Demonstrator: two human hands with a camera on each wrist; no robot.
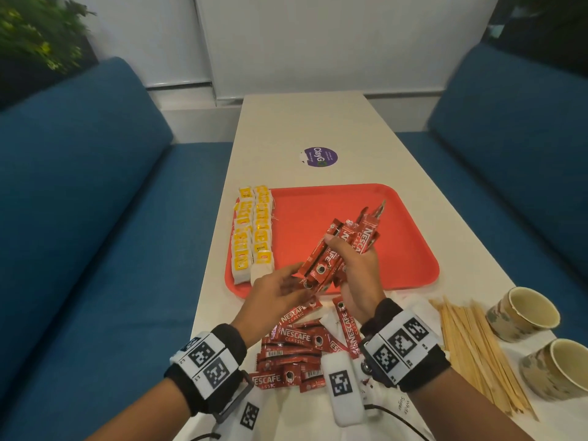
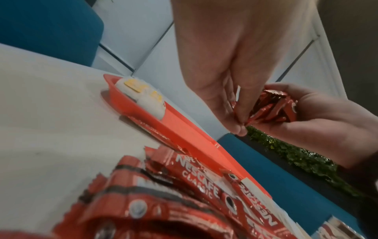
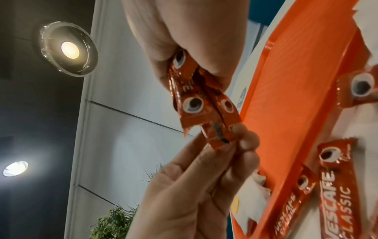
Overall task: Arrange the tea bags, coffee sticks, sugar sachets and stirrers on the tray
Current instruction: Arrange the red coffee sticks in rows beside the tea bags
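Observation:
A red tray lies across the table, with yellow-tagged tea bags in two rows along its left side. Above the tray my right hand grips a bundle of red coffee sticks. My left hand pinches the lower end of one stick in that bundle. More coffee sticks lie loose on the table in front of the tray. Wooden stirrers are heaped at the right. White sugar sachets show under my right wrist, mostly hidden.
Two paper cups stand at the table's right edge beside the stirrers. A purple round sticker is on the table beyond the tray. Blue sofas flank the narrow table on both sides.

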